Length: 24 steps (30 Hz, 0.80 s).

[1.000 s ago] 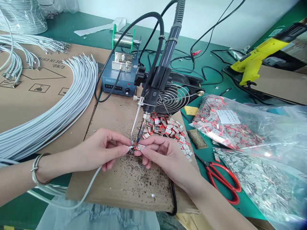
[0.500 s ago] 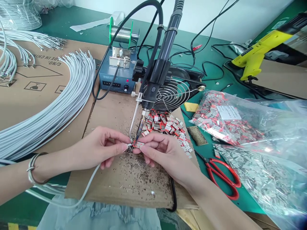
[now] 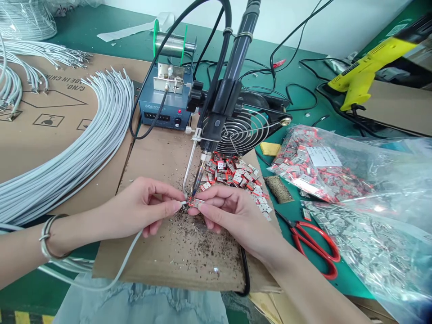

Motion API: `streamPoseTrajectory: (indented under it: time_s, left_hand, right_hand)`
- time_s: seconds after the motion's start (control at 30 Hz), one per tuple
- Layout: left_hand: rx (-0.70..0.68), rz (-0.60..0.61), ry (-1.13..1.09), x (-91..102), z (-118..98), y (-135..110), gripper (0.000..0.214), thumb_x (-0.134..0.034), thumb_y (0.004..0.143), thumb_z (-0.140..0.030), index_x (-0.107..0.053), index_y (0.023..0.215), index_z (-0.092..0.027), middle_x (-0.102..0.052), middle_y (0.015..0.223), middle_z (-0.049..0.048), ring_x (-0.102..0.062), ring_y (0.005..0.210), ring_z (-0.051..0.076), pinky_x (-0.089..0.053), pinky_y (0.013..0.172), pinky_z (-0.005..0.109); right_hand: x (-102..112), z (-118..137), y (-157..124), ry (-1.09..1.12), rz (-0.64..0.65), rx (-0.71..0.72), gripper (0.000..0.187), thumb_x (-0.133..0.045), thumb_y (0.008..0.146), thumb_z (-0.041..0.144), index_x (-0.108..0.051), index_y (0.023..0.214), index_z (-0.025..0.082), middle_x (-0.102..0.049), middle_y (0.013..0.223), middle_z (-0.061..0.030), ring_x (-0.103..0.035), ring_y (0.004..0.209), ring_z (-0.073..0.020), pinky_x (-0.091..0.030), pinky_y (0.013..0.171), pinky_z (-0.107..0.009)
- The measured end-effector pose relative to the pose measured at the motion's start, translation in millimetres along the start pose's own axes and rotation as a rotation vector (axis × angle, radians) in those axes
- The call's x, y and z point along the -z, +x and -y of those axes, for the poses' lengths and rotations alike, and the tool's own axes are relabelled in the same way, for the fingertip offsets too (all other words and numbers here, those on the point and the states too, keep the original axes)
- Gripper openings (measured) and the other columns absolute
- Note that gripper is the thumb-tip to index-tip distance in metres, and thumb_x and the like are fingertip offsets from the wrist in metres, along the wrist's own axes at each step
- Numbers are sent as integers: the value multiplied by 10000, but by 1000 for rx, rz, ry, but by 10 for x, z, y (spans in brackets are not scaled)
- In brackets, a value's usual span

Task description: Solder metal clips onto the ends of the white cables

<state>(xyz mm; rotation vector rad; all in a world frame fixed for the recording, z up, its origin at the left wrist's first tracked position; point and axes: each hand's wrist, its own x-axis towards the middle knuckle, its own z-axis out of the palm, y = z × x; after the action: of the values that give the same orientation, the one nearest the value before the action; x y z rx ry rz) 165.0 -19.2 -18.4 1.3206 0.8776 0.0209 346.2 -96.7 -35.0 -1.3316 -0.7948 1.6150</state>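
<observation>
My left hand (image 3: 153, 208) pinches a white cable (image 3: 130, 252) close to its end, and the rest hangs down in a loop. Between thumb and fingers, my right hand (image 3: 226, 211) grips a small silver and red USB connector (image 3: 196, 203). The cable end meets the connector right under the tip of the soldering iron (image 3: 197, 180), which is clamped in a stand. A thin metal feed tube (image 3: 190, 163) points down at the same spot. I cannot tell whether the tip touches the joint. Behind my right hand lies a pile of loose USB connectors (image 3: 239, 173).
A blue solder feeder (image 3: 158, 108) carries a solder spool (image 3: 170, 44), with a fan (image 3: 241, 130) beside it. At right are red-handled scissors (image 3: 319, 249), bags of connectors (image 3: 320, 162) and metal shells (image 3: 361, 247), and a yellow heat gun (image 3: 367, 67). Bundled white cables (image 3: 101, 126) lie left.
My hands hold almost the same place, the connector and cable end shifted very slightly right. The whole view has moved a little. Both grips are unchanged.
</observation>
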Motion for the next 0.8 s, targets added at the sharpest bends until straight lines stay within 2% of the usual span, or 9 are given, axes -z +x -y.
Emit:
streamPoseTrajectory:
  time_s: [0.37,0.53,0.7,0.8]
  left_hand:
    - [-4,12,-17,10,10,4,208,-548,818,-275,-602,960,-133,-507,484,-65,-468,368,57,-376,335,130]
    - [-3,3,2,21,13,20,193,-557,813,-261,-613,958,-147,-489,456,-79,-467,358,61,-380,333,133]
    - [-18,5,11,22,32,36,192,-550,820,-270,-611,952,-145,-490,444,-79,-471,359,61,-376,338,132]
    - [-16,6,5,16,15,31,177,-551,820,-262,-608,929,-135,-484,441,-81,-466,360,56,-371,343,128]
  right_hand:
    - [20,-14,5,2,23,-11,216,-756,666,309,-666,798,164,-739,738,-62,-489,413,-44,-378,387,-155]
    - [-18,10,15,-16,-14,-5,212,-768,637,310,-656,753,172,-725,657,-32,-487,402,-48,-387,389,-165]
    - [-16,10,22,-34,-29,-22,251,-766,633,322,-651,787,160,-732,708,-50,-485,395,-40,-376,372,-156]
    - [-21,13,20,-24,-29,-25,255,-767,630,322,-643,782,159,-721,668,-37,-481,394,-34,-367,374,-143]
